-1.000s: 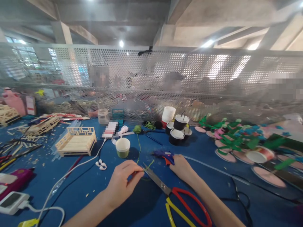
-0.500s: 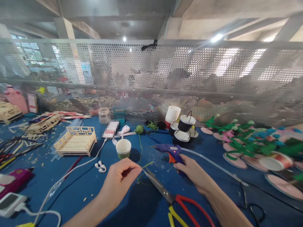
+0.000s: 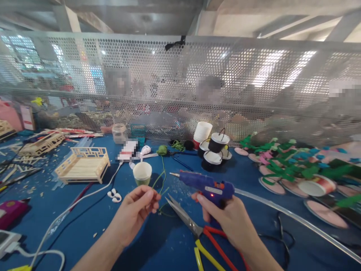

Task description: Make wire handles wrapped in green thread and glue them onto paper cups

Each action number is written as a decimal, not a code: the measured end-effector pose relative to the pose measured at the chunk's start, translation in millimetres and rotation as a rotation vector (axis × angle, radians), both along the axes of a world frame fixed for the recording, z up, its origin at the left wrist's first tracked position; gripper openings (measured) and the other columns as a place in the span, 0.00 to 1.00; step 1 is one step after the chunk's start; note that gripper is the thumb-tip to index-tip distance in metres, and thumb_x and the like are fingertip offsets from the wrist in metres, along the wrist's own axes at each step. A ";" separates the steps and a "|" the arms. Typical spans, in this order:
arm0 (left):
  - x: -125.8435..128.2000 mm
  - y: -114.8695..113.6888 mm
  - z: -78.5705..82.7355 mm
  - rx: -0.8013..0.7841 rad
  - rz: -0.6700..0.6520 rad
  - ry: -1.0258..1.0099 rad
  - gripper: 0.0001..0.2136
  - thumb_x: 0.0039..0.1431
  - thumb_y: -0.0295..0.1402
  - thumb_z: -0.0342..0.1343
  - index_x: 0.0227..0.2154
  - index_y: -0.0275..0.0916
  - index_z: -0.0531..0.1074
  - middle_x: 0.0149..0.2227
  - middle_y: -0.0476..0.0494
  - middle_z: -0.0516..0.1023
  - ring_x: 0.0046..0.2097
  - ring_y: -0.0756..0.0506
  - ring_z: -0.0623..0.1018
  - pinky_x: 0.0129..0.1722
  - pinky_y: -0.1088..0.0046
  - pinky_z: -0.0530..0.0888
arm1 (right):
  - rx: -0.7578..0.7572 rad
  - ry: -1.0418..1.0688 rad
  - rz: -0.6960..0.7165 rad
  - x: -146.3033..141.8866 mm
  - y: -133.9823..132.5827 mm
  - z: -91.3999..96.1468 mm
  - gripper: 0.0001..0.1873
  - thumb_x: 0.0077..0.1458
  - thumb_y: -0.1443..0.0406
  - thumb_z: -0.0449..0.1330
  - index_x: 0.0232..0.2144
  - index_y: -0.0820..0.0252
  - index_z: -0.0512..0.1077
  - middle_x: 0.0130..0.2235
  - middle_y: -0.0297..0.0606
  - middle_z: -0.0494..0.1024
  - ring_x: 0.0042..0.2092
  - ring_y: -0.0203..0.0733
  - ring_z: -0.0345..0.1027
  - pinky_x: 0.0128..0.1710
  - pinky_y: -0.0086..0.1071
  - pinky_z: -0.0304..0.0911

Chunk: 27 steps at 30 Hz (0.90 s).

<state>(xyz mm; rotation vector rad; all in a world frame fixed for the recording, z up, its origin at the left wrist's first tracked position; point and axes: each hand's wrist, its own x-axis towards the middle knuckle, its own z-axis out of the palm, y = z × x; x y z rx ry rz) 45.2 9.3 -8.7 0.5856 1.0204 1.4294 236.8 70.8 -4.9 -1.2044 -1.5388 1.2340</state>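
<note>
My right hand (image 3: pixel 225 214) grips a blue hot glue gun (image 3: pixel 208 188), its nozzle pointing left and a red light glowing on its side. A clear glue stick (image 3: pixel 270 205) trails from the back of it. My left hand (image 3: pixel 141 209) is closed in a pinch at the end of a green yarn (image 3: pixel 163 171), which runs from a green yarn ball (image 3: pixel 162 150). Just behind that hand stands a paper cup (image 3: pixel 142 173), white inside with a green lower part. Between my hands lie scissors (image 3: pixel 187 218) with red and yellow handles, blades slightly apart.
To the left are a small wooden bed model (image 3: pixel 84 165), white cables and a magenta tool (image 3: pixel 12 210). At the back stand stacked white cups (image 3: pixel 203 133) and black-and-white little buckets (image 3: pixel 218 143). Green paper plants (image 3: pixel 293 165) on pink discs crowd the right. A perforated metal screen (image 3: pixel 175 82) closes off the back.
My right hand has raised the glue gun off the table and turned it, bringing it nearer. My left hand has drawn back left from the scissor tips, fingers turned more upward.
</note>
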 end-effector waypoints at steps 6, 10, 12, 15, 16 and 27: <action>0.5 -2.7 -2.9 -0.014 -0.059 -0.075 0.07 0.43 0.34 0.60 0.24 0.35 0.72 0.21 0.49 0.72 0.22 0.55 0.69 0.23 0.81 0.63 | 0.136 -0.107 0.042 -2.6 -9.2 -5.4 0.16 0.44 0.58 0.57 0.12 0.59 0.65 0.12 0.33 0.65 0.17 0.35 0.60 0.19 0.29 0.59; 0.5 -2.9 -4.8 -0.010 -0.006 0.013 0.08 0.42 0.35 0.61 0.22 0.35 0.72 0.21 0.49 0.72 0.23 0.55 0.68 0.23 0.81 0.63 | 0.242 -0.172 0.062 1.4 -10.4 -9.5 0.14 0.43 0.58 0.57 0.13 0.57 0.70 0.14 0.34 0.68 0.17 0.37 0.63 0.20 0.30 0.62; 0.9 -2.5 -5.4 0.007 0.046 0.105 0.09 0.41 0.36 0.61 0.21 0.35 0.72 0.21 0.49 0.72 0.23 0.55 0.67 0.23 0.81 0.63 | 0.295 -0.186 0.063 5.6 -9.3 -12.6 0.11 0.41 0.56 0.58 0.17 0.55 0.74 0.16 0.35 0.72 0.20 0.40 0.66 0.25 0.32 0.65; 0.9 -1.6 -7.6 0.027 0.103 0.237 0.09 0.40 0.36 0.61 0.20 0.35 0.72 0.22 0.49 0.72 0.23 0.55 0.67 0.25 0.79 0.64 | 0.384 -0.249 0.060 8.9 -8.7 -16.5 0.13 0.40 0.54 0.58 0.22 0.55 0.75 0.19 0.36 0.75 0.25 0.44 0.70 0.30 0.34 0.67; 0.7 -1.2 -8.9 0.037 0.109 0.268 0.08 0.41 0.36 0.61 0.20 0.35 0.73 0.22 0.49 0.72 0.24 0.54 0.67 0.25 0.79 0.64 | 0.422 -0.278 0.032 8.6 -9.0 -17.6 0.14 0.40 0.54 0.57 0.23 0.56 0.75 0.21 0.38 0.75 0.26 0.45 0.70 0.30 0.34 0.67; -3.1 -1.8 -17.8 0.069 0.105 0.376 0.07 0.44 0.36 0.58 0.22 0.37 0.73 0.24 0.49 0.72 0.26 0.54 0.67 0.27 0.79 0.65 | 0.500 -0.468 0.021 9.4 -11.0 -22.0 0.17 0.47 0.55 0.52 0.23 0.59 0.75 0.18 0.37 0.74 0.21 0.41 0.69 0.21 0.29 0.67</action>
